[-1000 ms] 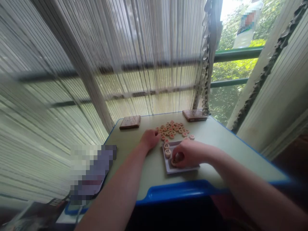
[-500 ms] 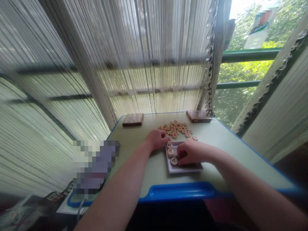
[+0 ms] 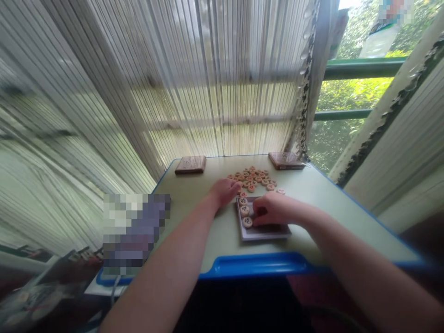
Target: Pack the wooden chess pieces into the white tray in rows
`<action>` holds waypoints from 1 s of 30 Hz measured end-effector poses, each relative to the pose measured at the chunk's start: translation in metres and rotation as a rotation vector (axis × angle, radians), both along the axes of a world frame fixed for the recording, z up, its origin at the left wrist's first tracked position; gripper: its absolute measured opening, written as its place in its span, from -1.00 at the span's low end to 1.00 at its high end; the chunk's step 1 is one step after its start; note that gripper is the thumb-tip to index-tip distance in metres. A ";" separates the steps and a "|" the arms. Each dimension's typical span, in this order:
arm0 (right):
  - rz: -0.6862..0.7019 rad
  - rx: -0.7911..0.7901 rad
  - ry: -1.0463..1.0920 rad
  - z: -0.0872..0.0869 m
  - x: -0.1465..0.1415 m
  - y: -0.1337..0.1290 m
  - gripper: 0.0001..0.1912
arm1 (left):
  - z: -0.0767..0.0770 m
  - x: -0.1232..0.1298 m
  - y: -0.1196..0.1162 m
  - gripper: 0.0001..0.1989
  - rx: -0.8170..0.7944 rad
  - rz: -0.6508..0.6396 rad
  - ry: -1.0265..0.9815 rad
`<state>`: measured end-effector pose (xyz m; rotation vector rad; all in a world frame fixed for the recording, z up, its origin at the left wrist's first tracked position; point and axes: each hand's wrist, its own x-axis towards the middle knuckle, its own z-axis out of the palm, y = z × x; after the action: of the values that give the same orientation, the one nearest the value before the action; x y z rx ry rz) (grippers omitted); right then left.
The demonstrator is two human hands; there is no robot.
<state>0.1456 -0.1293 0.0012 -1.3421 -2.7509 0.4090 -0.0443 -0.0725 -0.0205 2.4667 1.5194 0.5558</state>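
Observation:
A shallow grey-white tray [image 3: 265, 236] lies on the pale green table, with several round wooden pieces in a column [image 3: 244, 211] along its left side. My right hand [image 3: 272, 208] is inside the tray, fingers curled close to the lowest piece [image 3: 247, 222]; whether it touches that piece is unclear. My left hand [image 3: 227, 190] is closed beyond the tray's back left corner, fingertips at a round piece beside the pile. Behind both hands spreads a loose pile of round pieces [image 3: 253, 176] with red or dark characters.
Two flat brown boxes stand at the back, one left [image 3: 190, 164] and one right [image 3: 286, 160]. The table [image 3: 194, 208] has a blue rim with a moulded recess [image 3: 258, 265] in front. A blurred-out object [image 3: 138, 231] lies at the left edge. Curtains hang behind.
The whole view has shifted, so the table sits slightly higher in it. My left fingers have moved a little at the pieces; my right hand stays in the tray.

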 end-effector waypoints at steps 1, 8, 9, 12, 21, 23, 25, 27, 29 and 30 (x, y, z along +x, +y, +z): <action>0.004 0.008 0.004 -0.001 0.000 0.000 -0.75 | 0.000 0.000 0.000 -0.51 0.000 0.001 0.003; 0.007 0.008 0.038 -0.003 -0.005 0.000 -0.80 | 0.002 0.001 -0.003 -0.50 0.002 0.013 0.039; 0.001 0.009 0.043 -0.003 -0.005 0.000 -0.81 | 0.002 0.001 -0.003 -0.50 0.006 0.015 0.045; -0.002 0.038 0.059 -0.003 -0.003 0.001 -0.83 | 0.002 0.001 -0.003 -0.51 0.020 0.022 0.052; -0.109 0.187 0.106 -0.012 -0.004 0.011 -0.80 | -0.002 0.000 -0.002 -0.60 0.059 0.057 0.090; -0.111 0.198 0.117 -0.013 -0.004 0.012 -0.79 | -0.001 0.000 -0.003 -0.60 0.058 0.075 0.101; -0.097 0.195 0.132 -0.013 -0.003 0.012 -0.81 | -0.001 -0.001 -0.004 -0.61 0.054 0.091 0.104; -0.086 0.181 0.146 -0.010 -0.002 0.013 -0.83 | -0.001 -0.001 -0.005 -0.61 0.049 0.102 0.100; -0.106 0.190 0.160 -0.008 -0.001 0.013 -0.85 | -0.001 -0.001 -0.006 -0.61 0.045 0.113 0.096; -0.126 0.207 0.165 -0.007 -0.001 0.014 -0.85 | -0.001 -0.001 -0.006 -0.60 0.042 0.119 0.097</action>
<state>0.1446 -0.1153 -0.0063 -1.3541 -2.4814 0.2102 -0.0451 -0.0786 -0.0216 2.4793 1.7176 0.4992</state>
